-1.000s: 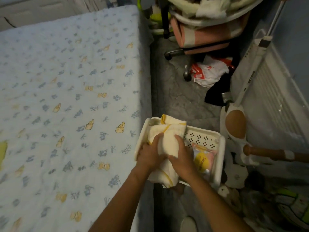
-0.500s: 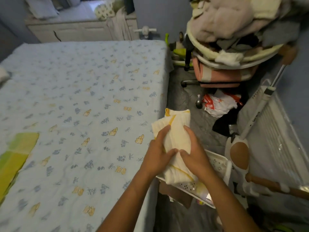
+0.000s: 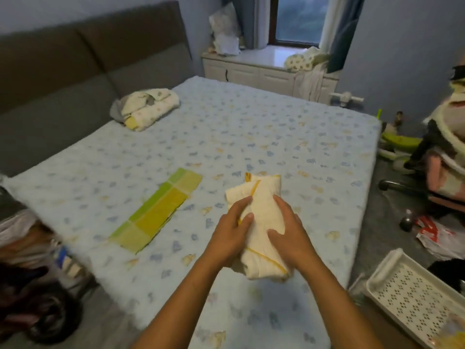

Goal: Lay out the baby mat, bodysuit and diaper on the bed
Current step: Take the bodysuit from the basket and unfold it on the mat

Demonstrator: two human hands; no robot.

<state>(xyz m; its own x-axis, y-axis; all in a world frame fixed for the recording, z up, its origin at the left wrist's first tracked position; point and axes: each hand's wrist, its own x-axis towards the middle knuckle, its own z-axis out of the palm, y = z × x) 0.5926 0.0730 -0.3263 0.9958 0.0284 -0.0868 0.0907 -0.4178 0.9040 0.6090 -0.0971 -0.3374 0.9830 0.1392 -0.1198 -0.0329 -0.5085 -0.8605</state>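
A folded cream bodysuit (image 3: 261, 212) with yellow trim is held above the bed (image 3: 251, 137), between both hands. My left hand (image 3: 230, 235) grips its left side and my right hand (image 3: 289, 235) grips its right side. A folded green and yellow baby mat (image 3: 157, 210) lies flat on the printed blue sheet, to the left of my hands. At the lower right, a white perforated basket (image 3: 412, 301) sits beside the bed, with a yellow packet (image 3: 450, 331) partly showing at its near corner.
A bundle of patterned cloth (image 3: 147, 108) lies near the grey headboard (image 3: 75, 69). A chair piled with clothes (image 3: 445, 157) and a plastic bag (image 3: 437, 238) stand on the floor at the right. Dark clutter (image 3: 32, 285) fills the left floor.
Both hands lifted the bodysuit out of the basket and carried it leftward over the bed. The view swung up and left, bringing the baby mat and headboard into sight.
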